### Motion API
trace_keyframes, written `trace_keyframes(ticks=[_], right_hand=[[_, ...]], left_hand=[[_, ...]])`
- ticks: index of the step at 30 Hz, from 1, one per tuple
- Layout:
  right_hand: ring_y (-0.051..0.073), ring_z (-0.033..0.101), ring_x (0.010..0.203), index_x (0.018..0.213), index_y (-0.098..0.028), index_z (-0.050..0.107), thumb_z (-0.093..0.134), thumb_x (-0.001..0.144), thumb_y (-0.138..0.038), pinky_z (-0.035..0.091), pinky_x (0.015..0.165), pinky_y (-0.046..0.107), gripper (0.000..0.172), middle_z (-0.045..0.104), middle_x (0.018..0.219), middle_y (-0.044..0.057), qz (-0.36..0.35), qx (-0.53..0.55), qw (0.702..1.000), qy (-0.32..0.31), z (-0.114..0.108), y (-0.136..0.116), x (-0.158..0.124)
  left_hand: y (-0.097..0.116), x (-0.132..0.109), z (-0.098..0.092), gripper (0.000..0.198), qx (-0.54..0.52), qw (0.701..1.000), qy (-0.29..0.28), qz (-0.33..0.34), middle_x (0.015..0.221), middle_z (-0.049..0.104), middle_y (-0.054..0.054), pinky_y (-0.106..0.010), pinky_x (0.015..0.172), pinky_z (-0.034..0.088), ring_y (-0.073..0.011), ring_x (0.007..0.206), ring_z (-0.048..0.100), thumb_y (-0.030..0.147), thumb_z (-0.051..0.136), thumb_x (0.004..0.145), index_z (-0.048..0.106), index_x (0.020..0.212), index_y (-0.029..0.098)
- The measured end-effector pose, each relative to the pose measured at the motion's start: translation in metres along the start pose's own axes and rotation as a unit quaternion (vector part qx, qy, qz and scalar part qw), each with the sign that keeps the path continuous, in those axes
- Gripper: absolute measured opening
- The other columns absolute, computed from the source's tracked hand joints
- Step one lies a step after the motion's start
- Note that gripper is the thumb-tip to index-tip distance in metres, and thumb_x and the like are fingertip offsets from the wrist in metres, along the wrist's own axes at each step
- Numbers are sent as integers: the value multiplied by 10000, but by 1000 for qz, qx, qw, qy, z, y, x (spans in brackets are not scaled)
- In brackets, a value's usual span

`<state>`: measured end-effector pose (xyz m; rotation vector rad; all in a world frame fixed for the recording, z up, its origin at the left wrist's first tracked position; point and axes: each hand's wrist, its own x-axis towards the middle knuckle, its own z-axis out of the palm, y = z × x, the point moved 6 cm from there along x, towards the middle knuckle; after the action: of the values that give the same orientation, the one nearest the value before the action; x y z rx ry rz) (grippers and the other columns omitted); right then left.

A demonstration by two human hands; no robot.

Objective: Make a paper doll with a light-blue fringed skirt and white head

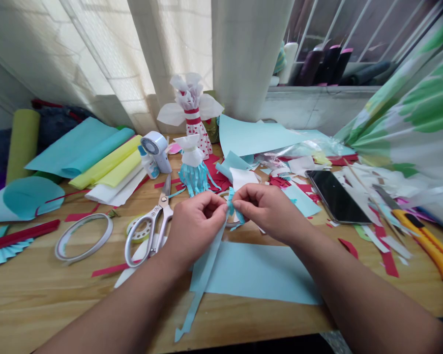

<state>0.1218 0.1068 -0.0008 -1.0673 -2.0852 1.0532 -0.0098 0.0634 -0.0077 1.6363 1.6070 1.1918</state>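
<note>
Head view: the left hand [195, 227] and right hand [267, 211] each form a narrow grip, fingertips pinching a fringed light-blue paper strip [230, 206] above the middle of the table [59, 290]. A longer blue strip [202, 280] hangs toward the near edge, over a blue paper sheet [258, 275]. Scissors [151, 231] lie left of the hands; a fringed paper doll [192, 169] stands beyond.

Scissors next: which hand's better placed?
Left, probably. The left hand is right beside the scissors, while the right hand is farther away on the other side. Both hands pinch the fringed light blue paper strip.
</note>
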Motion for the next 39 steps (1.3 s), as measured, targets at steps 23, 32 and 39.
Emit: trace_keyframes(ticks=[23, 32, 39], right_hand=[[92, 436, 518, 671, -173, 576, 541, 749, -152, 344, 497, 212, 88, 524, 566, -33, -8, -28, 998, 57, 0, -3, -2], [94, 455, 519, 659, -181, 552, 531, 739, -139, 354, 495, 210, 93, 539, 571, -32, -28, -27, 996, 84, -2, -6, -4], [95, 452, 505, 646, -188, 547, 522, 728, -129, 352, 489, 214, 103, 539, 559, -31, -31, -24, 995, 92, -4, -8, -4]], left_hand=[[3, -3, 2, 131, -2, 1000, -17, 12, 684, 661, 13, -210, 557, 422, -114, 605, 560, 283, 585, 803, 665, 785, 181], [0, -2, 4, 132, -90, 995, -34, -16, 743, 686, -5, -230, 613, 465, -140, 678, 608, 292, 586, 810, 660, 813, 183], [-7, -3, 9, 171, -208, 975, -47, -60, 752, 682, -17, -277, 687, 509, -159, 715, 634, 333, 599, 803, 651, 809, 169]])
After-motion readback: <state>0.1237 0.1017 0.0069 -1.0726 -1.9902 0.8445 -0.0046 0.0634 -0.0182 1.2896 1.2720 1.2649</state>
